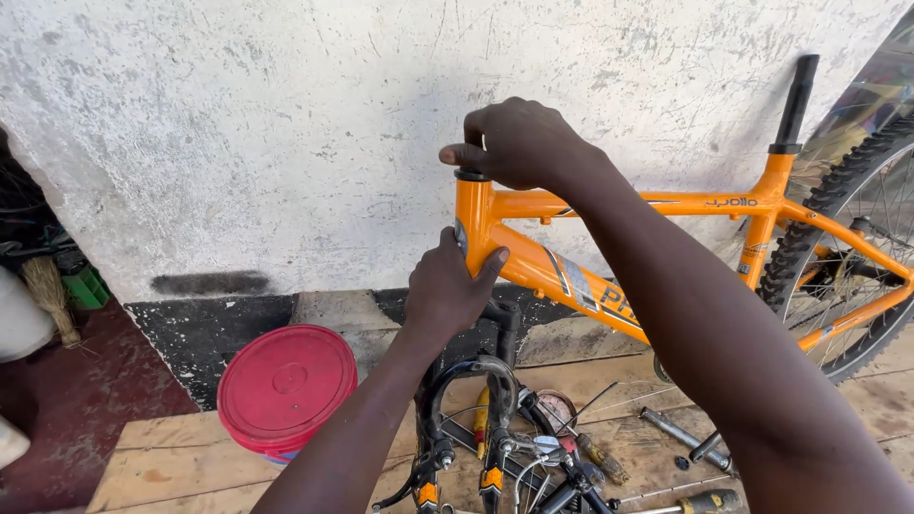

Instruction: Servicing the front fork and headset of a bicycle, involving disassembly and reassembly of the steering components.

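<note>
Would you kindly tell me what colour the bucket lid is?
Red; the bucket lid shows best in the head view.

Two hands: left hand [447, 290], right hand [519, 143]. One orange bike frame [571, 271]. One black wheel [857, 247], far right. One red bucket lid [288, 383], near left. One broom [48, 295], far left. Two screwdrivers [705, 502], near right. One black seat post [796, 100].

Bicycle frame [609, 276] stands against the wall [286, 114] — bucket [286, 385] left of it, tools [685, 438] on the boards' [162, 466] right part.
</note>
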